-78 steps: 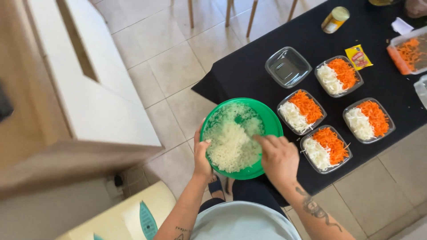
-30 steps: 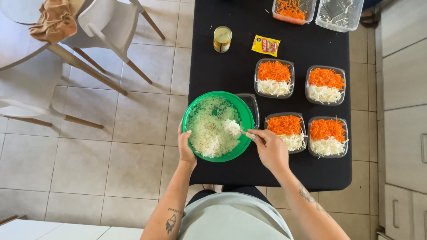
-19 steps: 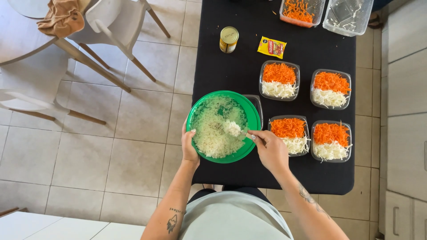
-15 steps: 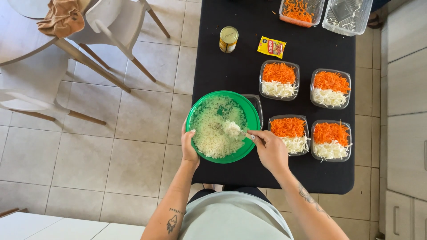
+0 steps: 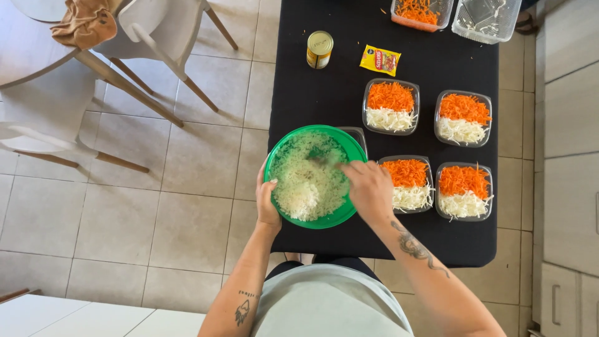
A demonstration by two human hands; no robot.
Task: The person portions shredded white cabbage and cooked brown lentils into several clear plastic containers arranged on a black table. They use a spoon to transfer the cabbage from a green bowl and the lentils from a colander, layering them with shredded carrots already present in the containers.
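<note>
**Me:** My left hand [image 5: 267, 203] is wrapped around the near-left rim of the round green plastic bowl [image 5: 340, 215], thumb over the edge and fingers beneath. My right hand [image 5: 369, 187] is closed around a utensil whose handle I mostly cover (spoon or fork, I can't tell), its tip down in the shredded white cabbage [image 5: 306, 181] that fills the bowl.

**Other:** Where does the bowl sit?

**Me:** At the front-left corner of the black-covered table [image 5: 337, 93], with its left side hanging out past the table edge over the tiled floor [image 5: 187, 187]. That's why the rim grip matters.

**Other:** How will it handle?

**Me:** Light and rigid, I'd judge, with a smooth rim that could slip. The shreds are soft, loose and piled off-centre, so a hard stir could tip the bowl or toss strands over the side. The rim is the only real hold; both sides if I had to lift it.

**Other:** Room to move?

**Me:** Tight on the right. An empty clear container [image 5: 357, 136] peeks out from behind the bowl, touching or nearly so, and a clear plastic tray of grated carrot and white shreds [image 5: 409, 184] lies just beside my right hand, with three more like it beyond. The yellow tin can [image 5: 319, 49] and yellow sachet [image 5: 380, 60] are well apart, farther back. To the left there's only floor, with the pale chairs [image 5: 156, 37] far off.
</note>
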